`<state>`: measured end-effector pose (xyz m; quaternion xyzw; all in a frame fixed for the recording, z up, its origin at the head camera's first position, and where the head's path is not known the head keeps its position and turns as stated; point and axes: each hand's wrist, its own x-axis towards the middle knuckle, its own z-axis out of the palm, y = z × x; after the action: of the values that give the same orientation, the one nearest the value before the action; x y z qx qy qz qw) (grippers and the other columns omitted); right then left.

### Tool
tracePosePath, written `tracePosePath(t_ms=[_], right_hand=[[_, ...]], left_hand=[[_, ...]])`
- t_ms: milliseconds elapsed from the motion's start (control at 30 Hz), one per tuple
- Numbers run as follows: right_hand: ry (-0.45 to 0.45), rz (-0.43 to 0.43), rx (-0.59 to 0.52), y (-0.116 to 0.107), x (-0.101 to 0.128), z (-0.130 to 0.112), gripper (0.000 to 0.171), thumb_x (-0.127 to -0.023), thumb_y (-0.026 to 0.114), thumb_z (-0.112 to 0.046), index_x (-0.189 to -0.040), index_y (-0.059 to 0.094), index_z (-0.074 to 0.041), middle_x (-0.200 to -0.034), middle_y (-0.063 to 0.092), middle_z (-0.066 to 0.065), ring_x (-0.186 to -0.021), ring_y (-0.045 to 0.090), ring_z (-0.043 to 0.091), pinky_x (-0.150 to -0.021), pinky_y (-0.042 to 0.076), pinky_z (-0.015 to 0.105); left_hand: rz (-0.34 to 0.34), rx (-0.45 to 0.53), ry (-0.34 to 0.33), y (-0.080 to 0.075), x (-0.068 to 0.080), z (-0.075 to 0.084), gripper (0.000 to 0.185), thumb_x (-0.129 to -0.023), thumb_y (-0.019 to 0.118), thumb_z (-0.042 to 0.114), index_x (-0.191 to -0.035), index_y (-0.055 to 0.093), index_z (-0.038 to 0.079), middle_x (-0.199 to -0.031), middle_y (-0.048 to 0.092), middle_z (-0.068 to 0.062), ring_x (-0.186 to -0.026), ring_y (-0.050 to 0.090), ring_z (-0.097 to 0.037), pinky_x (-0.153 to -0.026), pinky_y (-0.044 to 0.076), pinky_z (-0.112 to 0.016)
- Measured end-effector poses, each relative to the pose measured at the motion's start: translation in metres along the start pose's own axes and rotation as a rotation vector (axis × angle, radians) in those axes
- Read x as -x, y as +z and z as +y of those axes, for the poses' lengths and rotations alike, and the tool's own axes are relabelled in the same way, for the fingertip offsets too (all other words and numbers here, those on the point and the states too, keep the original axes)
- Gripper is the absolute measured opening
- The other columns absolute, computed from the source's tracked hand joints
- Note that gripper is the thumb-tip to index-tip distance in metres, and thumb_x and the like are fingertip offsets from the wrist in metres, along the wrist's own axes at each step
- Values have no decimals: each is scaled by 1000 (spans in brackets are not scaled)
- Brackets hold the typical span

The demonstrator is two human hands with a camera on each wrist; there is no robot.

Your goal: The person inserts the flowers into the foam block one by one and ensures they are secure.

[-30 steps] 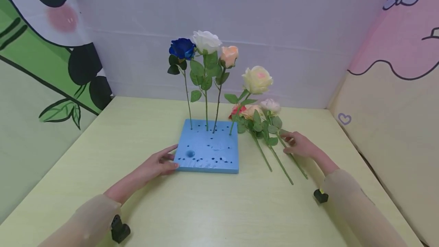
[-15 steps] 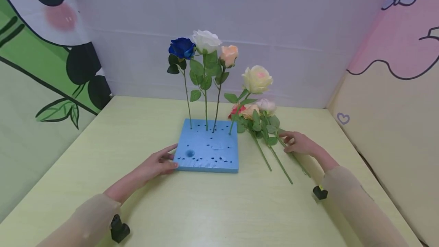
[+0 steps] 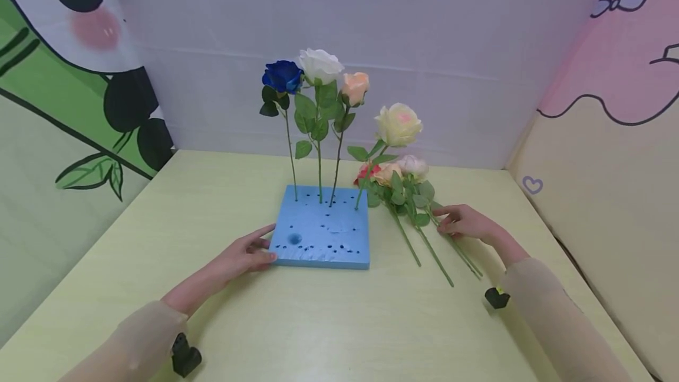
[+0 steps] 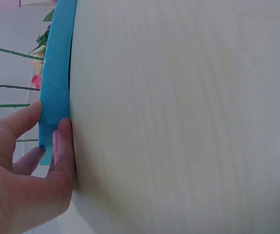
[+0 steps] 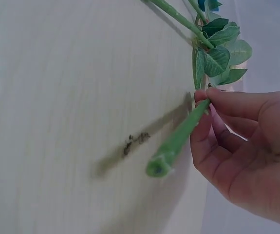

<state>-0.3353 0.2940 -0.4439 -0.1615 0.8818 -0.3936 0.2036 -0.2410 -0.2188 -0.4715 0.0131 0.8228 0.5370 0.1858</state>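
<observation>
Left hand (image 3: 245,253) bracing foam block (image 3: 323,231), right fingers (image 5: 237,105) pinching stem (image 5: 178,139)

A pale yellow table (image 3: 329,323) sits inside soft walls, with a big panda picture (image 3: 79,46) at 9 o'clock, a plain white wall (image 3: 424,46) at 12 o'clock, and a pink cartoon wall (image 3: 615,46) at 3 o'clock.
</observation>
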Motion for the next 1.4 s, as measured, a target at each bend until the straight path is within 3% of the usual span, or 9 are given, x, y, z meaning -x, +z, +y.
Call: tracePosePath(t_ms=[200, 400, 767, 833, 1100, 1400], right_hand=[[39, 92, -36, 0, 4, -4, 52, -96, 56, -4, -143, 41, 12, -113, 65, 28, -93, 66, 18, -81, 60, 35], [47, 207, -89, -4, 4, -11, 52, -98, 56, -6, -145, 40, 8, -115, 62, 29, -93, 68, 20, -81, 61, 35], [-96, 436, -114, -16, 14, -39, 52, -96, 60, -4, -144, 44, 3, -105, 64, 19, -80, 63, -7, -73, 61, 24], [-125, 483, -115, -18, 16, -43, 50, -96, 60, -3, -143, 45, 3, -104, 64, 18, -79, 63, -8, -71, 60, 21], [-212, 671, -112, -16, 24, -68, 44, -96, 59, -4, -139, 51, -2, -90, 61, -11, -78, 62, -7, -67, 59, 17], [-334, 820, -183, -15, 34, -98, 43, -94, 59, -3, -136, 53, -2, -91, 62, -12, -81, 64, -2, -66, 59, 16]], left_hand=[[-9, -3, 10, 1, 0, 1, 77, -93, 68, 27, -158, 26, 19, -140, 45, -22, -114, 55, -26, -95, 57, -30], [-14, 3, 10, 1, 1, 2, 77, -94, 68, 27, -158, 25, 19, -139, 44, -22, -114, 54, -26, -94, 58, -30], [-24, 0, 30, 1, 3, 3, 78, -94, 68, 26, -158, 24, 17, -140, 45, -23, -113, 55, -25, -96, 57, -34], [-24, 0, 32, 1, 3, 2, 78, -94, 68, 25, -158, 24, 17, -140, 45, -23, -113, 55, -25, -96, 57, -33], [-17, 2, 27, 0, 1, 1, 78, -93, 69, 24, -157, 27, 15, -139, 46, -22, -112, 55, -25, -95, 58, -32], [-24, 15, 30, -1, 1, 1, 76, -93, 68, 23, -157, 27, 13, -139, 46, -23, -110, 54, -24, -94, 58, -31]])
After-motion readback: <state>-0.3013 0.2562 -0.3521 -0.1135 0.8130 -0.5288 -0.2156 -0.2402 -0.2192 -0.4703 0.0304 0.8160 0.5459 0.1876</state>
